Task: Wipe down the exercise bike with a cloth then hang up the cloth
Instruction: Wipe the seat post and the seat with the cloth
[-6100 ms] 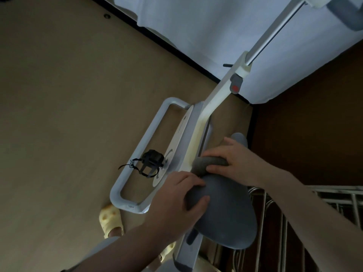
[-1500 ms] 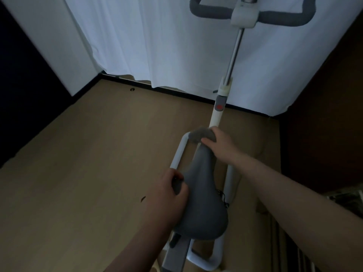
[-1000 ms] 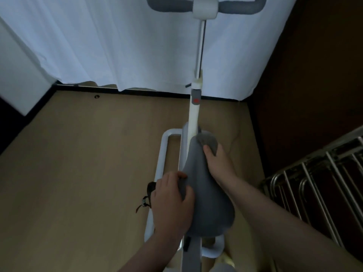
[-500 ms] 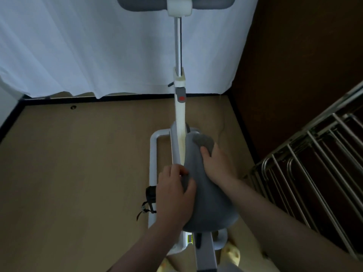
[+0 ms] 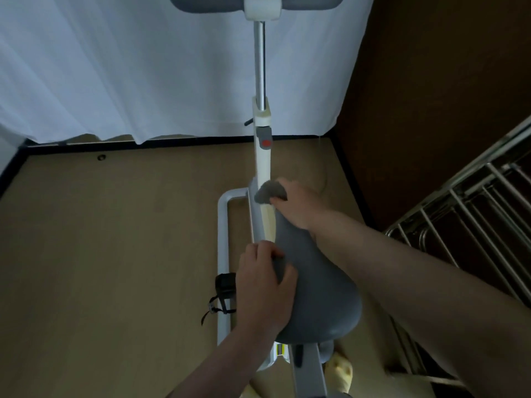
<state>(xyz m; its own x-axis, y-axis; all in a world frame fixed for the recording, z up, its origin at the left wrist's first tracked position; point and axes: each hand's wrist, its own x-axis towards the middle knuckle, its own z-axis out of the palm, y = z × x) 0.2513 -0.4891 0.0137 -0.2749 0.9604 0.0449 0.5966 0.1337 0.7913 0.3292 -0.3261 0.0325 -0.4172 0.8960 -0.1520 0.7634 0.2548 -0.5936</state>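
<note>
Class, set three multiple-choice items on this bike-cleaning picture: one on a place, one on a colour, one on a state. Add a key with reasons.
1. Where is the cloth?
A. on the floor
B. at the saddle's nose, against the frame
C. on the handlebar

2. What colour is the saddle?
A. grey
B. red
C. yellow

3. What is the left hand doing?
A. hanging free
B. gripping the saddle's side
C. holding the pedal

Key: B, the right hand holds it there; A, its whole surface is grey; B, fingers curl round the saddle's edge.
</note>
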